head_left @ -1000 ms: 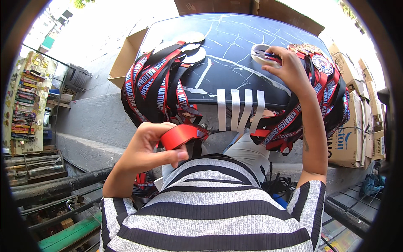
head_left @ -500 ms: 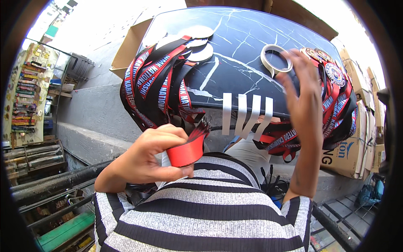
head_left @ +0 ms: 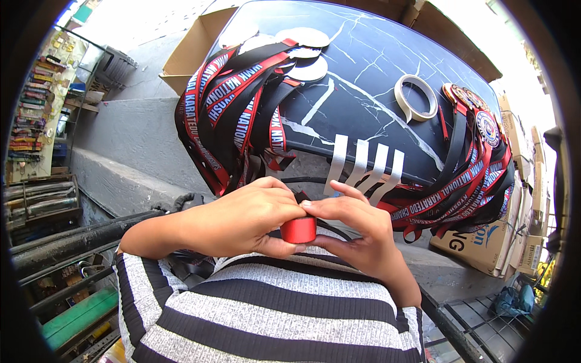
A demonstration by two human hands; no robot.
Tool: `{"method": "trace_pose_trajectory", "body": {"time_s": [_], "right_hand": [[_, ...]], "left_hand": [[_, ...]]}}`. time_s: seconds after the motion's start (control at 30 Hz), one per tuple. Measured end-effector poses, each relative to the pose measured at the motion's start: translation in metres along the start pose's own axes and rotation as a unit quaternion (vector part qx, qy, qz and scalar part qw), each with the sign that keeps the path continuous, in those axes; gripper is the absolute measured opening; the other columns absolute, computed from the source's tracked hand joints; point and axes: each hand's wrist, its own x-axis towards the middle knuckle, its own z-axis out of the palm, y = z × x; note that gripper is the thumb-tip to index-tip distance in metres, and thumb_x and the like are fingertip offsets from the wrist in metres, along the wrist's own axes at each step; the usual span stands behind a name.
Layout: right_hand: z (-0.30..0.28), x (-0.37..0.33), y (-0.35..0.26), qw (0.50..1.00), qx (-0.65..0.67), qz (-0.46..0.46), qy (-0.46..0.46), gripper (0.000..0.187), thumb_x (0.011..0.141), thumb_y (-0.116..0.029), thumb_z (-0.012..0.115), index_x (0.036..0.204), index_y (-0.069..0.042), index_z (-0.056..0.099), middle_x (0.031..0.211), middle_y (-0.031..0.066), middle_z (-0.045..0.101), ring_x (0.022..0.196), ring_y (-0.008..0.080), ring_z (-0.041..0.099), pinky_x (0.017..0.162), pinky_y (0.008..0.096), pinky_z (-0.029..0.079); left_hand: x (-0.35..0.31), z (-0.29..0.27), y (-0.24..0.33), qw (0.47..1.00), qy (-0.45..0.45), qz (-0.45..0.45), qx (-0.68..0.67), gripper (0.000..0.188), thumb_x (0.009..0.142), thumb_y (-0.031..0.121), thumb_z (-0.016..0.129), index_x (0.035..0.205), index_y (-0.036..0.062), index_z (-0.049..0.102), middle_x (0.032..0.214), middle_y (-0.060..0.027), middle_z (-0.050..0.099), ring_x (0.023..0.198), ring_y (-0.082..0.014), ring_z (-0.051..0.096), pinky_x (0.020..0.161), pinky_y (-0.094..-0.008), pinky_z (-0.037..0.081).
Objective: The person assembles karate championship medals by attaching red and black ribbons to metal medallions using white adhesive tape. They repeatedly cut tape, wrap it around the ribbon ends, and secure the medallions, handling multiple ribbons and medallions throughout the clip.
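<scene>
Red ribbon roll (head_left: 299, 230) is held between both hands, just in front of the striped shirt (head_left: 278, 302). Left side is gripped by left hand (head_left: 257, 215), thumb below, fingers curled above; right side is pinched by right hand (head_left: 357, 228), thumb under, fingertip on top. Fingertip contact between hands unclear. Just beyond right hand, four pale tape strips (head_left: 360, 160) are hung off near edge of dark table (head_left: 369, 72). Farther out, tape roll (head_left: 432, 103) is laid flat. Lanyard medals are piled beyond left hand (head_left: 233, 103) and beyond-right of right hand.
</scene>
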Motion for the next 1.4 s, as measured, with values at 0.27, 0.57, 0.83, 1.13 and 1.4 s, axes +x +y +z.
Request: {"method": "trace_pose_trajectory", "body": {"time_s": [0.27,0.57,0.83,1.13,1.4], "right_hand": [[0.01,-0.009,0.0,0.998,-0.035,0.023,0.038,0.04,0.071,0.001,0.079,0.11,-0.004,0.07,0.108,0.0096,0.073,0.103,0.0238,0.07,0.108,0.0496,0.043],[0.011,-0.014,0.008,0.993,-0.001,0.098,0.058,0.041,0.074,-0.01,0.084,0.113,-0.004,0.071,0.105,0.0093,0.073,0.098,0.0197,0.07,0.09,0.0381,0.054],[0.018,-0.026,0.02,0.935,-0.076,0.283,0.199,0.027,0.09,-0.009,0.072,0.115,0.0,0.069,0.058,0.0021,0.054,0.051,0.0053,0.047,0.048,0.0234,0.037],[0.036,-0.008,0.035,0.928,0.078,0.268,0.247,0.015,0.093,-0.01,0.069,0.101,0.003,0.068,0.063,0.0001,0.056,0.056,0.0041,0.049,0.053,0.0206,0.037],[0.022,-0.015,0.014,0.955,0.21,0.183,0.098,0.011,0.095,-0.011,0.065,0.094,0.0,0.067,0.079,0.0017,0.055,0.065,0.0084,0.044,0.06,0.0251,0.033]], "left_hand": [[-0.002,0.013,-0.002,0.999,0.03,-0.031,0.025,0.046,0.088,0.035,0.071,0.111,-0.0043,0.062,0.095,-0.0146,0.064,0.099,-0.0307,0.06,0.1,-0.0429,0.038],[-0.005,0.038,-0.027,0.96,0.044,-0.117,-0.249,0.029,0.097,0.025,0.065,0.099,-0.0038,0.065,0.089,-0.011,0.066,0.089,-0.0207,0.063,0.086,-0.0342,0.048],[-0.005,0.068,-0.054,0.858,0.13,-0.19,-0.46,0.027,0.105,0.025,0.052,0.1,-0.0004,0.059,0.088,-0.0008,0.058,0.084,-0.0071,0.054,0.08,-0.0243,0.045],[-0.01,0.078,-0.061,0.849,0.124,-0.192,-0.476,0.026,0.106,0.024,0.049,0.11,-0.0006,0.057,0.098,-0.0023,0.057,0.09,-0.0077,0.053,0.083,-0.0246,0.046],[-0.001,0.083,-0.053,0.858,0.185,-0.151,-0.456,0.026,0.103,0.025,0.054,0.1,-0.0011,0.056,0.084,-0.0036,0.054,0.079,-0.0097,0.051,0.071,-0.0279,0.043]]}}
